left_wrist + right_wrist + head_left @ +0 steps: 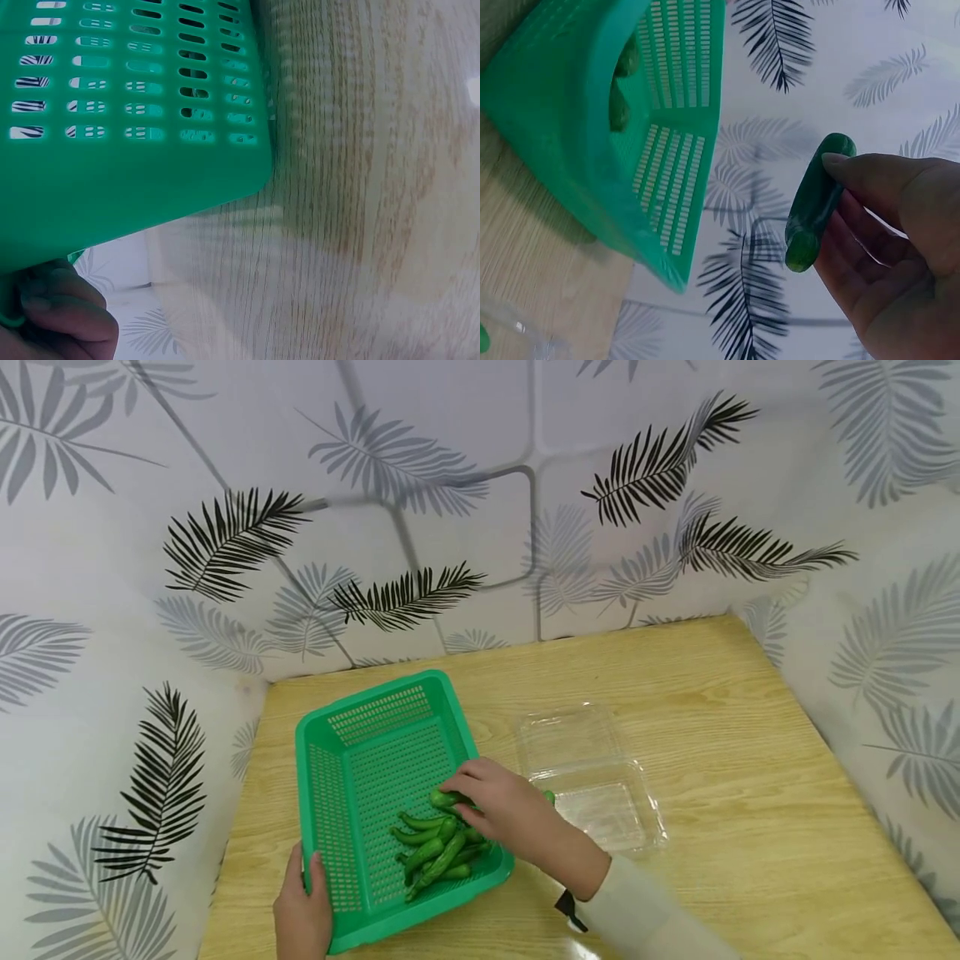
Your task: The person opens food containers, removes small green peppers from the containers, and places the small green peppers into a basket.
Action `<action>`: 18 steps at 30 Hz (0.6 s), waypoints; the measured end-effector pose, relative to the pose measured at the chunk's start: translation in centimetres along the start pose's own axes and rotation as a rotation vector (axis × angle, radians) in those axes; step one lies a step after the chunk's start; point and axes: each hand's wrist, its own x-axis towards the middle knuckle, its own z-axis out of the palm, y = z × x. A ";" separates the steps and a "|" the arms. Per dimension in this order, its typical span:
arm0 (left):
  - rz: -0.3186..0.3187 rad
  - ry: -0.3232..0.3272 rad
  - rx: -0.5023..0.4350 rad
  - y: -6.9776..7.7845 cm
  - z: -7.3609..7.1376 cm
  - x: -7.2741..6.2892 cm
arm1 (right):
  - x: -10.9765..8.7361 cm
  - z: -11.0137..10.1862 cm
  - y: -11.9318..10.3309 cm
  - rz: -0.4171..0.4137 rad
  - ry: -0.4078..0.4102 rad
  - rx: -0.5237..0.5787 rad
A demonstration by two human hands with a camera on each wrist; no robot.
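A green plastic basket [348,810] stands tilted toward me, with several green peppers [435,856] heaped at its near right end. My left hand [302,906] grips the rim at the near left side; in the left wrist view its curled fingers [67,304] show beside the basket wall [135,180]. Over the basket's right rim, my right hand [510,814] pinches one green pepper [817,202] between thumb and fingers. A clear plastic box [600,814] with its lid folded back lies right of the basket. Partly hidden by my right hand, a green tip [550,797] shows at the box's near left.
The wooden table [750,827] extends to the right of the clear box. Walls covered in leaf-patterned cloth [465,543] stand behind and on both sides. A black strap [570,910] hangs by my right wrist.
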 end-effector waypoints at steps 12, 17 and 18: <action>0.029 0.023 -0.018 0.0 0.0 -0.1 | 1.8 3.4 -2.0 -0.097 -0.186 -0.004; 0.026 0.022 -0.017 -0.1 0.1 0.0 | 2.2 5.3 -2.8 -0.129 -0.258 -0.026; 0.027 0.025 -0.016 -0.1 0.1 0.0 | 2.2 5.7 -2.9 -0.133 -0.266 -0.032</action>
